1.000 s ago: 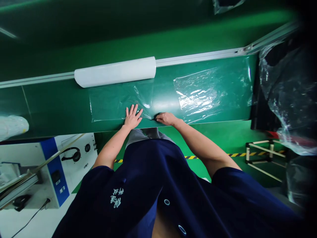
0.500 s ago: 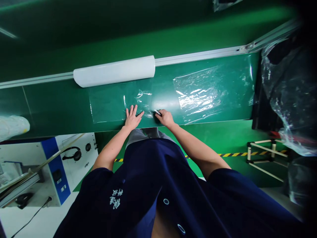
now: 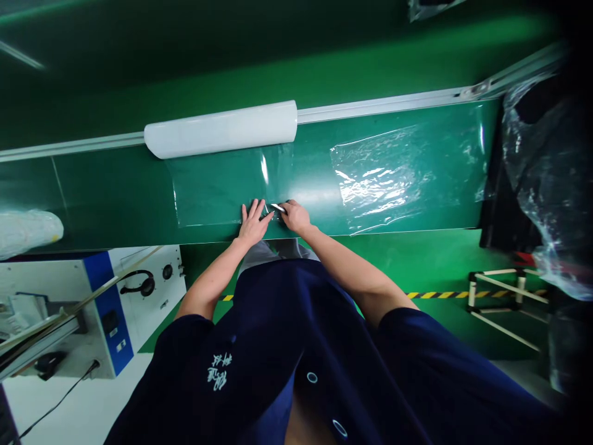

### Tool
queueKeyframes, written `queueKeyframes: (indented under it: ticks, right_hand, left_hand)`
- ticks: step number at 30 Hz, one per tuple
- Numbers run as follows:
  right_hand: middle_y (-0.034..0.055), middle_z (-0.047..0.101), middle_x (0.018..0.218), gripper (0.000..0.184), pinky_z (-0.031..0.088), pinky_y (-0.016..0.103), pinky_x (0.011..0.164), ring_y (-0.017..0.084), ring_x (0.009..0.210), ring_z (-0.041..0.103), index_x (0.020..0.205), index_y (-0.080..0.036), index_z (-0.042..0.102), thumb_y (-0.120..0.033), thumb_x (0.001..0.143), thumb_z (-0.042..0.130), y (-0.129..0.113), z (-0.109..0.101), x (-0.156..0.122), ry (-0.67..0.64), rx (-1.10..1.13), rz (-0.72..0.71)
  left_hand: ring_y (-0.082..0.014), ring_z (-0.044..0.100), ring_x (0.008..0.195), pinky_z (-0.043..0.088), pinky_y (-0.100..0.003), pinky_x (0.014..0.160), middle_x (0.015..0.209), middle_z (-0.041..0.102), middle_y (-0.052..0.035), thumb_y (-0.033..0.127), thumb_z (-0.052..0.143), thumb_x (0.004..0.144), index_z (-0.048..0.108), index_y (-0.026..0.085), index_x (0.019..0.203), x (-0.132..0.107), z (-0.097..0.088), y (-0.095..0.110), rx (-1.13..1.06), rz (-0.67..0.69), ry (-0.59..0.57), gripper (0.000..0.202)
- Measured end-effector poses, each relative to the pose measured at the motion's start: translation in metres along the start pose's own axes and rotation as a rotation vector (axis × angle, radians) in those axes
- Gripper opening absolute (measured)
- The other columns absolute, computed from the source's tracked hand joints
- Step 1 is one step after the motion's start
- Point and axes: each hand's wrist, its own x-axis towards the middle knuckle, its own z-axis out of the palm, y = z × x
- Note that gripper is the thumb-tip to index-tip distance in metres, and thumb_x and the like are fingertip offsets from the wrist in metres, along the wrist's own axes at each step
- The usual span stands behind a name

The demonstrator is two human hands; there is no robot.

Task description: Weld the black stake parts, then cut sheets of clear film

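My left hand [image 3: 252, 226] lies flat with spread fingers on a sheet of clear plastic film [image 3: 213, 191], near the front edge of the green tabletop. The film runs out from under a white roll [image 3: 222, 131] at the back of the table. Just to the right, my right hand [image 3: 296, 216] is closed around a utility knife [image 3: 278, 208]; its bright tip points left toward my left thumb. Most of its handle is hidden in my fist. The tip is at the film's right part, and I cannot tell whether it touches the film.
Another crinkled clear film sheet [image 3: 384, 179] lies on the right of the tabletop [image 3: 310, 179]. A wrapped roll [image 3: 32, 233] rests at the left end. Below left stands a blue-and-white machine [image 3: 111, 327]; a tube frame [image 3: 504, 296] and plastic-covered items [image 3: 532, 161] are at right.
My right hand with the knife has moved left, closer to my left hand. My left hand stays pressed on the film, whose creases have changed. The whole view has shifted slightly.
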Motion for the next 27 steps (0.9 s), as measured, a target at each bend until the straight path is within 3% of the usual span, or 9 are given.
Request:
queueKeyframes:
  ticks: [9, 12, 14, 16, 18, 21, 24, 27]
  right_hand:
    - [0.0091, 0.064, 0.119, 0.028, 0.050, 0.029, 0.083, 0.024, 0.104, 0.063, 0.120, -0.023, 0.067, -0.026, 0.097, 0.052, 0.005, -0.001, 0.004, 0.003, -0.002, -0.020]
    - [0.0093, 0.064, 0.118, 0.027, 0.050, 0.030, 0.082, 0.024, 0.104, 0.062, 0.119, -0.023, 0.068, -0.025, 0.096, 0.054, 0.007, 0.001, 0.005, 0.002, 0.017, -0.037]
    - [0.0095, 0.064, 0.118, 0.028, 0.051, 0.030, 0.082, 0.025, 0.104, 0.063, 0.119, -0.022, 0.068, -0.024, 0.094, 0.055, 0.009, 0.003, 0.006, 0.006, 0.031, -0.042]
    - [0.0097, 0.063, 0.118, 0.028, 0.051, 0.031, 0.082, 0.025, 0.103, 0.063, 0.118, -0.022, 0.068, -0.023, 0.093, 0.057, 0.011, 0.005, 0.006, 0.017, 0.046, -0.047]
    - [0.0098, 0.063, 0.117, 0.029, 0.051, 0.031, 0.083, 0.025, 0.102, 0.063, 0.118, -0.022, 0.068, -0.023, 0.092, 0.059, 0.014, 0.007, 0.007, 0.024, 0.059, -0.053]
    - [0.0098, 0.063, 0.115, 0.030, 0.051, 0.032, 0.086, 0.024, 0.101, 0.063, 0.119, -0.021, 0.068, -0.023, 0.090, 0.061, 0.017, 0.008, 0.008, 0.013, 0.073, -0.077]
    - [0.0092, 0.063, 0.114, 0.031, 0.051, 0.032, 0.087, 0.024, 0.099, 0.063, 0.119, -0.021, 0.068, -0.023, 0.088, 0.064, 0.019, 0.007, 0.008, -0.004, 0.084, -0.092]
    - [0.0085, 0.063, 0.112, 0.032, 0.051, 0.032, 0.087, 0.023, 0.097, 0.063, 0.118, -0.021, 0.069, -0.024, 0.086, 0.068, 0.021, 0.006, 0.009, -0.014, 0.087, -0.097]
  left_hand:
    - [-0.0326, 0.017, 0.155, 0.007, -0.068, 0.121, 0.163, 0.032, -0.0148, 0.018, 0.051, 0.094, 0.062, 0.023, 0.133, -0.013, 0.000, 0.009, -0.037, 0.029, 0.084, 0.042]
    - [-0.0330, 0.023, 0.153, 0.013, -0.066, 0.121, 0.160, 0.038, -0.0153, 0.014, 0.054, 0.090, 0.070, 0.021, 0.118, -0.024, 0.001, 0.008, -0.129, 0.016, 0.140, 0.033]
    - [-0.0314, 0.035, 0.147, 0.025, -0.059, 0.121, 0.153, 0.048, -0.0158, 0.015, 0.057, 0.089, 0.074, 0.019, 0.105, -0.032, 0.006, 0.011, -0.283, -0.053, 0.181, 0.024]
    - [-0.0276, 0.053, 0.133, 0.040, -0.050, 0.114, 0.136, 0.062, -0.0158, 0.017, 0.059, 0.089, 0.073, 0.020, 0.098, -0.039, 0.012, 0.019, -0.523, -0.238, 0.216, 0.018]
    - [-0.0239, 0.067, 0.110, 0.051, -0.046, 0.103, 0.114, 0.071, -0.0138, 0.020, 0.062, 0.089, 0.071, 0.019, 0.098, -0.041, 0.019, 0.030, -0.852, -0.543, 0.234, 0.013]
    - [-0.0204, 0.073, 0.089, 0.056, -0.045, 0.094, 0.097, 0.074, -0.0112, 0.022, 0.066, 0.088, 0.065, 0.017, 0.097, -0.033, 0.024, 0.050, -1.449, -0.963, 0.215, 0.010]
    - [-0.0202, 0.073, 0.094, 0.055, -0.041, 0.097, 0.102, 0.074, -0.0153, 0.020, 0.064, 0.090, 0.063, 0.014, 0.093, -0.019, 0.023, 0.063, -1.891, -1.140, 0.214, 0.007]
    - [-0.0217, 0.070, 0.106, 0.055, -0.039, 0.099, 0.115, 0.071, -0.0179, 0.020, 0.063, 0.091, 0.064, 0.014, 0.100, -0.006, 0.018, 0.070, -2.050, -1.228, 0.287, 0.011]
